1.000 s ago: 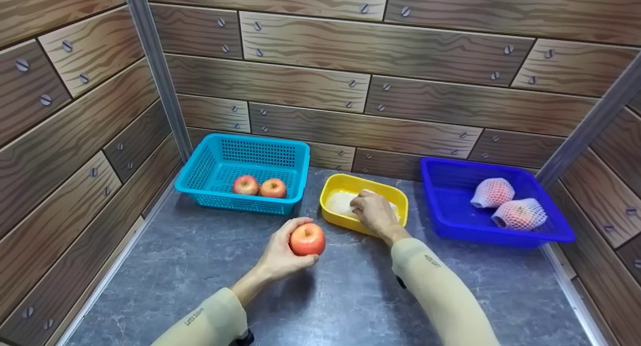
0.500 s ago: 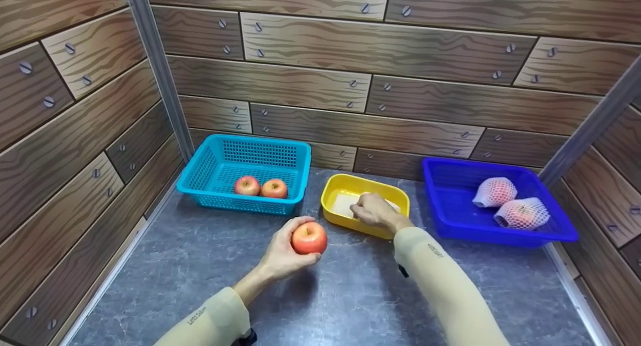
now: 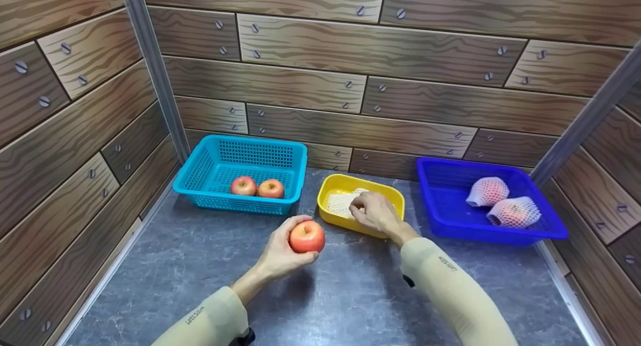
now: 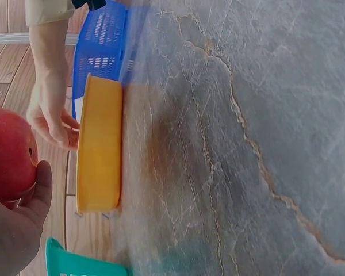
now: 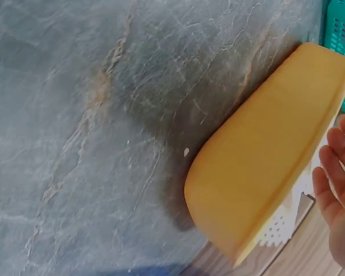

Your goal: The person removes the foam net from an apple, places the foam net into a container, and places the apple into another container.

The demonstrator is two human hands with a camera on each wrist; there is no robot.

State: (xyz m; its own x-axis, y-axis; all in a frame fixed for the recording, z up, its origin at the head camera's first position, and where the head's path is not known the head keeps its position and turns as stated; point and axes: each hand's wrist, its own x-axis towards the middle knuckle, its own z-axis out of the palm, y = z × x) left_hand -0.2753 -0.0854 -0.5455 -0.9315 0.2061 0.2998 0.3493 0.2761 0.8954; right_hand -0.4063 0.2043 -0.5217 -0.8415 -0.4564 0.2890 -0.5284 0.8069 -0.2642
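Observation:
My left hand [image 3: 280, 248] grips a red apple [image 3: 307, 237] above the table, its thumb and fingers curled round the sides. In the left wrist view the same apple [image 4: 10, 152] fills the left edge. My right hand [image 3: 373, 212] reaches into the small yellow bin [image 3: 328, 217], its curled fingers pinching at a white foam net [image 3: 340, 204]. In the right wrist view, part of the white net [image 5: 279, 227] shows above the bin's rim, beside the fingers; the thumb is hidden there.
A turquoise basket [image 3: 200, 186] with two bare apples [image 3: 244, 186] stands at the back left. To the right, a blue basket [image 3: 445, 206] holds two apples in foam nets [image 3: 516, 212]. Wood-patterned walls [image 3: 300, 60] enclose the grey marbled table [image 3: 175, 266].
My right hand has shifted slightly within the yellow bin, and the white netting under its fingers has changed shape. The left hand keeps holding the apple in nearly the same place.

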